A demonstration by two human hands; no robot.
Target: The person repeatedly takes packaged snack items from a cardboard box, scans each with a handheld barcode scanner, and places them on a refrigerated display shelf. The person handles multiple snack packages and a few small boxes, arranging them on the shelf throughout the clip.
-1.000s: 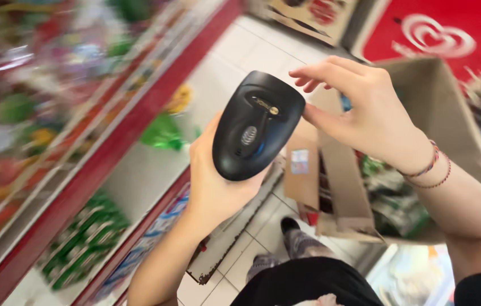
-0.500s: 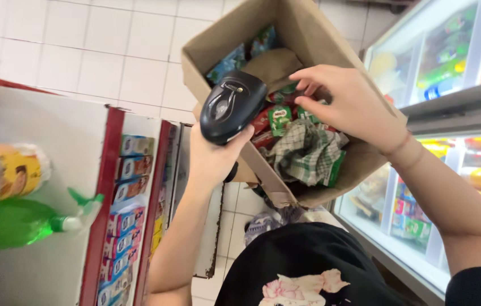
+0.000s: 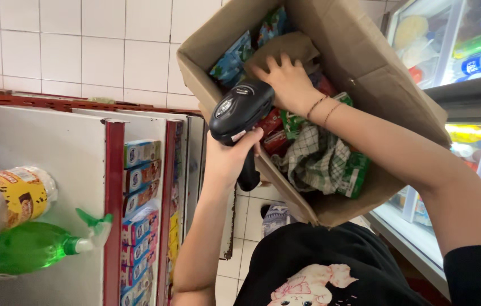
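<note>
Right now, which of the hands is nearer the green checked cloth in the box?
Right. The right hand reaches into the cardboard box just above the green checked cloth; the left hand grips the black scanner outside the box wall.

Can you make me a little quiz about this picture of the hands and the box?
1. True or false: the left hand holds a black scanner.
2. Where is the right hand? A) on the green spray bottle B) inside the cardboard box C) on the fridge door
3. Fill in: the cloth in the box is checked green and ____.

Key: 1 true. 2 B. 3 white.
</note>
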